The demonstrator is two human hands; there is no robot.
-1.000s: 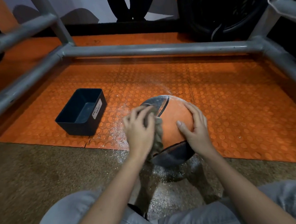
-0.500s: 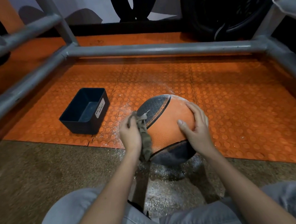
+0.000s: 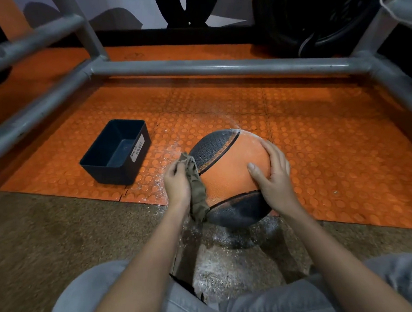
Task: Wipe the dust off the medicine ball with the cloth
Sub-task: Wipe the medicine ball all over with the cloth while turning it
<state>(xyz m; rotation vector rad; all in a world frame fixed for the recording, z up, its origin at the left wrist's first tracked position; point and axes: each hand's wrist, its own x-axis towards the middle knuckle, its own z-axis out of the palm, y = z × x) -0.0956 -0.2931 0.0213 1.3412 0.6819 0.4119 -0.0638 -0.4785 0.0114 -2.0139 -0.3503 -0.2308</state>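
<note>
An orange and black medicine ball [image 3: 226,176] sits on the floor at the edge of the orange studded mat, with white dust on its far rim. My left hand [image 3: 176,184] grips a crumpled brown-green cloth [image 3: 196,190] and holds it against the ball's left side; the cloth hangs down along the ball. My right hand [image 3: 273,178] lies on the ball's right side with its fingers spread over the top and the thumb on the orange panel.
A dark plastic bin [image 3: 117,154] labelled as a waste basket stands left of the ball. Grey metal frame tubes [image 3: 218,67] run across the back and down both sides. White dust [image 3: 217,257] lies on the brown floor below the ball. My knees fill the bottom.
My left hand with the cloth slid from the ball's top-left down to its left side, uncovering the black panel. My right hand stayed on the ball.
</note>
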